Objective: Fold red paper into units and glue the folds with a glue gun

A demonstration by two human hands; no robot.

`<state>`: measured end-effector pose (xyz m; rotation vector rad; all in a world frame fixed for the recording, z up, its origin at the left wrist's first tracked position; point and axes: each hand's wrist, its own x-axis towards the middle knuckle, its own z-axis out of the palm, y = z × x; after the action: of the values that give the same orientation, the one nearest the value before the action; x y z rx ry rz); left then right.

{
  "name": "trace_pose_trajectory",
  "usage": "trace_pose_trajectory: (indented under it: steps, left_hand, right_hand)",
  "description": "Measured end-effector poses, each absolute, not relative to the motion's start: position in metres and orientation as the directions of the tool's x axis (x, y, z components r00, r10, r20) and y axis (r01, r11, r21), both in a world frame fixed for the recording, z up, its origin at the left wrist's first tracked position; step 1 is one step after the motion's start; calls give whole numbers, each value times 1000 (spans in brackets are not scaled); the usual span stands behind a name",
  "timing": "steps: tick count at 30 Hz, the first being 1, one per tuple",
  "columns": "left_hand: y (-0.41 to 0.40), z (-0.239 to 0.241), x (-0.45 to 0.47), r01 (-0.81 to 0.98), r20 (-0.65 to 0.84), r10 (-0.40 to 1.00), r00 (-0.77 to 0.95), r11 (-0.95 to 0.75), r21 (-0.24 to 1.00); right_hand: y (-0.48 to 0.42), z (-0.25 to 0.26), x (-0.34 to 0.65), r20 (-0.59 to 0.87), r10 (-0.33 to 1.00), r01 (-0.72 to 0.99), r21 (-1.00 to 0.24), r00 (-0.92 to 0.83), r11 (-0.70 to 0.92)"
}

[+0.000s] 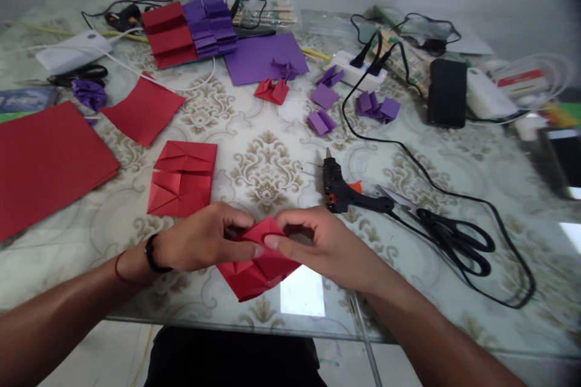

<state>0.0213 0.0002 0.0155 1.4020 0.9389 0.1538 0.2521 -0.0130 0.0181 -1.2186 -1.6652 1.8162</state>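
Both my hands pinch a folded red paper piece [258,263] near the front edge of the glass table [454,326]. My left hand [204,239] grips its left side, thumb and fingers closed on a fold. My right hand [318,242] grips the right side, its thumb meeting the left thumb on top of the paper. The paper's lower part rests on the table. A creased red square [184,178] lies just behind my left hand.
A black glue gun [340,187] and black scissors [449,236] lie to the right, the cord looping round. Red sheets [45,160] sit at left. Purple folded pieces [376,106], stacked red and purple folds [190,30], a power strip [358,69] and a phone [447,94] lie farther back.
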Motion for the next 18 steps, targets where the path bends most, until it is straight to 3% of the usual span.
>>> trace_pose_trajectory:
  steps: [7,18]
  left_hand:
    - [-3,14,22,491,-486,599,636,172,854]
    - [0,13,24,465,-482,619,620,205,861]
  right_hand:
    - [-15,16,249,-346,787,371,-914,-511,-161]
    - [-17,15,250,-337,812,305,-929,-476,-207]
